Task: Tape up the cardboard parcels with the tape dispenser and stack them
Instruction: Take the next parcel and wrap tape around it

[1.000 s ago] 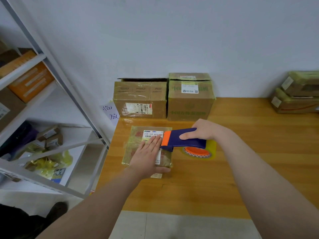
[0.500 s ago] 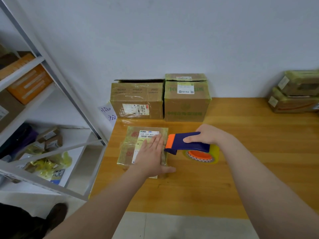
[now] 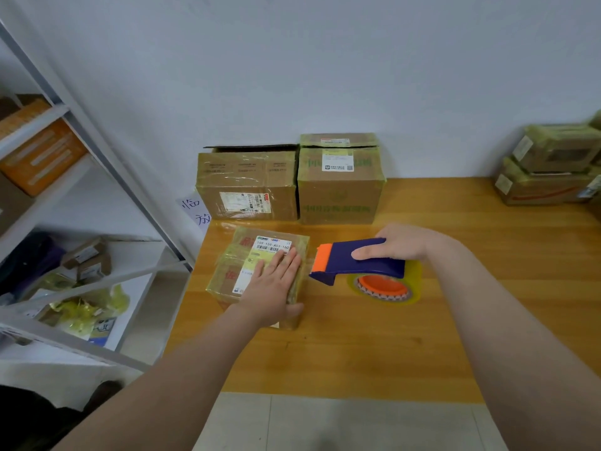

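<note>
Cardboard parcels: one small parcel (image 3: 247, 258) under the flat left hand (image 3: 271, 288), two big parcels (image 3: 247, 187) (image 3: 340, 193) at the wall (image 3: 325, 60), two stacked parcels (image 3: 553, 154) (image 3: 536, 190) far right. Right hand (image 3: 400, 244) grips one dispenser (image 3: 341, 260).

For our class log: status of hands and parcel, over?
Left hand flat on small parcel. Right hand grips tape dispenser beside it. Nothing blocking.

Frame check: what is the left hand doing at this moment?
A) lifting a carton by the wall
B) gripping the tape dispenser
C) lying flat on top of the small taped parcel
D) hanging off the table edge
C: the left hand lies flat with straight fingers on the small taped parcel, while the right hand grips the tape dispenser beside it.
</note>
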